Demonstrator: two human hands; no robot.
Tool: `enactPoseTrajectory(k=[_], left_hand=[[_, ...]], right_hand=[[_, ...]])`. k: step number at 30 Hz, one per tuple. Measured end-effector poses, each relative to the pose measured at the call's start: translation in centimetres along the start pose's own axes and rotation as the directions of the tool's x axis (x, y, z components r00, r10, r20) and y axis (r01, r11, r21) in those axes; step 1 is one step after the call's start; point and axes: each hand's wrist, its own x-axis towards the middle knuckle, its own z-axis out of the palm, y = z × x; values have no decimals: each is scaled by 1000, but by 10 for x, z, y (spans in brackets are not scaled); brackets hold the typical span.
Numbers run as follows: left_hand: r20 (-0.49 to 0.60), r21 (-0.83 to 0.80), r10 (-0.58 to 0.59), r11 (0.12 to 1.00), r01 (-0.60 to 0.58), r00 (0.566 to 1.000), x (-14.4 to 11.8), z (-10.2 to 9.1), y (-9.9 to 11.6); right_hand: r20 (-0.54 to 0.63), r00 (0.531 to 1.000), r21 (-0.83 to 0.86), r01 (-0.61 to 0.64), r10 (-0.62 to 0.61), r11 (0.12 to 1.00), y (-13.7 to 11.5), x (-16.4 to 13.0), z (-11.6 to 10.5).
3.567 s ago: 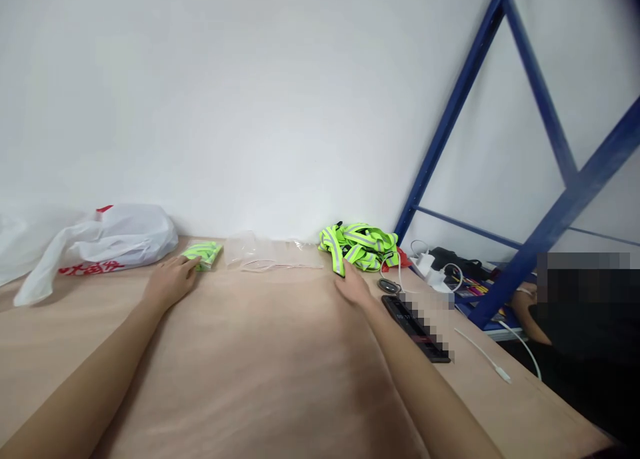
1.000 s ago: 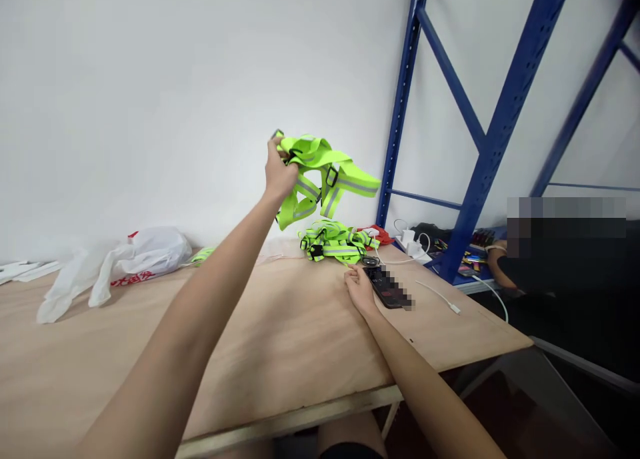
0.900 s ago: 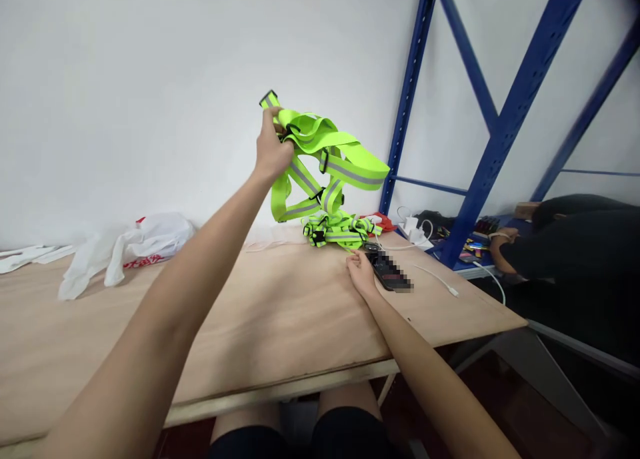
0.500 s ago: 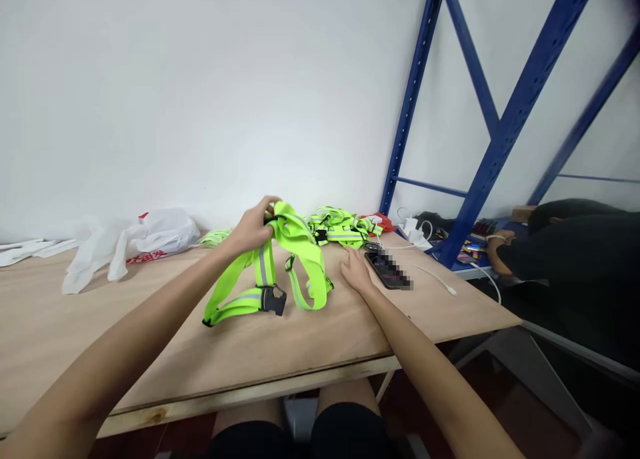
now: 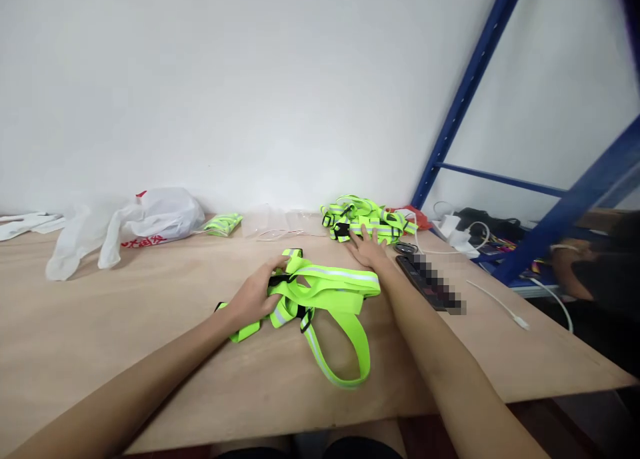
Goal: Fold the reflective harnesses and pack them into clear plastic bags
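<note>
Harness (image 5: 345, 302), lime, lies at the clock's centre; I'd lay its loops (image 5: 361, 344) flat, clear of the strap heap (image 5: 369, 216) at one o'clock. My left hand (image 5: 256, 294), angled in from seven, grips the harness's nine-o'clock end; my right hand (image 5: 369, 251), from five, is open, fingers spread over the heap's near edge.

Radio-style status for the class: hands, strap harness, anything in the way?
Left hand gripping yellow-green strap harness. Right hand open, fingers spread at strap pile. Harness loops loose. Possible obstacle: phone near right hand.
</note>
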Motion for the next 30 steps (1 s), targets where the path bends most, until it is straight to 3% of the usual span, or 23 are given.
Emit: enactPoseTrajectory(k=[7,12,18,23,26,30], left_hand=[[50,-72,35,997,-31,998,2,0,4],[79,-99,20,995,-12,997,1,-1,4],[-34,-175,-119,978,111,992,5,-6,2],[-158,-330,-259,923,196,953,12,-12,3],[-208,-439,-344,869,226,916,16,-14,6],[-148,-591,-406,768,248,902,16,-12,8]], right_hand=[[15,999,45,-34,33,998,7,50,13],[-209,977,141,-6,36,990,10,61,21],[-451,891,194,44,49,980,4,37,13],[-544,838,269,122,46,955,-5,12,3],[-535,844,356,181,41,917,-14,-5,1],[-457,888,504,303,-48,809,-33,-29,-4]])
